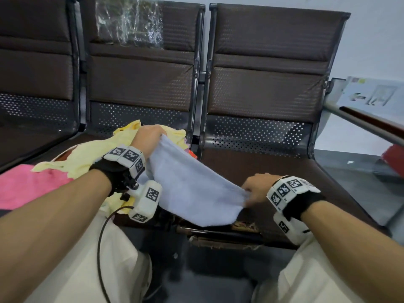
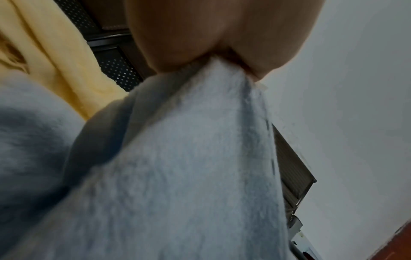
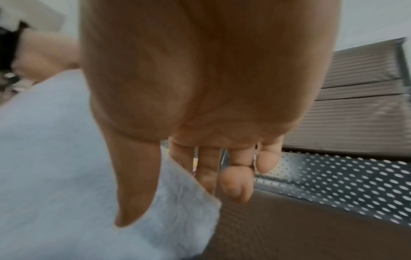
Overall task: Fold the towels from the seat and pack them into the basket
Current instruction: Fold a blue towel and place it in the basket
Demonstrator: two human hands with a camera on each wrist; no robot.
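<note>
Brown seat (image 1: 273, 171) below; grey towel (image 1: 192, 184) spans slantwise, left hand (image 1: 148, 136) pinching far corner, right hand (image 1: 258, 186) pinching near corner

The right seat (image 1: 273, 171) lies bare beyond the stretched pale-blue towel (image 1: 192, 184), while the yellow towels (image 1: 87, 154) and pink towel (image 1: 26, 184) crowd the near-left seat.

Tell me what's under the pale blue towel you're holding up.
Under the pale blue towel shows the brown seat's worn front edge and yellow towels on its left; anything directly beneath stays covered.
</note>
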